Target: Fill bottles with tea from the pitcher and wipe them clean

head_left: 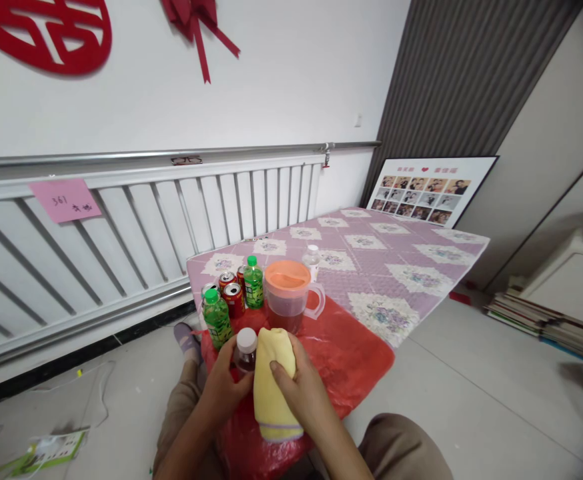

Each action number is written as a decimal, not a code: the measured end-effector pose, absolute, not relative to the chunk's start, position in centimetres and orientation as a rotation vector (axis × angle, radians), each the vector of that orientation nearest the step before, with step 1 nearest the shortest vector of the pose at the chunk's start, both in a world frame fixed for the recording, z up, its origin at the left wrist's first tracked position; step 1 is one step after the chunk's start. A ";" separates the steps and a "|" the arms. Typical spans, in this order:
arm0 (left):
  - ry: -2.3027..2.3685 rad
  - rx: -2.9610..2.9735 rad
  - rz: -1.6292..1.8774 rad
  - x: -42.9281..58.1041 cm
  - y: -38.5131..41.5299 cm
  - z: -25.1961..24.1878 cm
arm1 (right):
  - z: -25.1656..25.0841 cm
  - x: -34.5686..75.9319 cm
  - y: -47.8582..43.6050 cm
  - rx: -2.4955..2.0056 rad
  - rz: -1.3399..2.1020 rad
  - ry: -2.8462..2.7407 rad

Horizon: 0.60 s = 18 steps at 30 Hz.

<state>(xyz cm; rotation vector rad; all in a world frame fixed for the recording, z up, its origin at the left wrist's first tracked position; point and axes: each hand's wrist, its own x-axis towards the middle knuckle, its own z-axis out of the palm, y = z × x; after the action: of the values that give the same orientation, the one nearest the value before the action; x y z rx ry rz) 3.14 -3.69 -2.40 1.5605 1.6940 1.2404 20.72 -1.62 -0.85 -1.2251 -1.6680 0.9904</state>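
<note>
My left hand point(225, 387) is wrapped round a small bottle with a white cap point(246, 348), holding it upright over the red plastic sheet point(356, 360). In my right hand point(301, 390) is a yellow cloth point(271, 387), pressed against the bottle's right side. Just behind stand a pitcher with an orange lid point(288, 295), two green bottles point(217, 319), point(253, 283) and red cans point(233, 298). A clear bottle with a white cap point(312, 259) stands behind the pitcher.
The low table has a pink patterned cover point(396, 260) stretching away to the right. A white radiator point(136, 227) runs along the wall on the left. A photo board point(429, 190) leans in the corner, and stacked books point(546, 323) lie on the floor at right.
</note>
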 end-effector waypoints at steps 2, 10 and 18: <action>1.746 1.502 1.321 3.9 -3.7 -3.0 | -0.8 20.7 -1.8 -1.233 0.991 -1.671; 1.519 1.602 1.220 2.2 -3.1 -2.6 | -1.1 21.2 -1.5 -1.199 1.003 -1.663; 1.547 1.651 1.147 1.8 -3.0 -2.0 | -1.2 21.0 -1.7 -1.217 1.004 -1.649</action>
<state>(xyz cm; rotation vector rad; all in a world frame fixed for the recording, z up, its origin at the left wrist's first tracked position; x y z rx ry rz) 1.85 -2.97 -1.99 1.6505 1.5468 1.1467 20.98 -1.73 -1.20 -1.2174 -1.6492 1.0036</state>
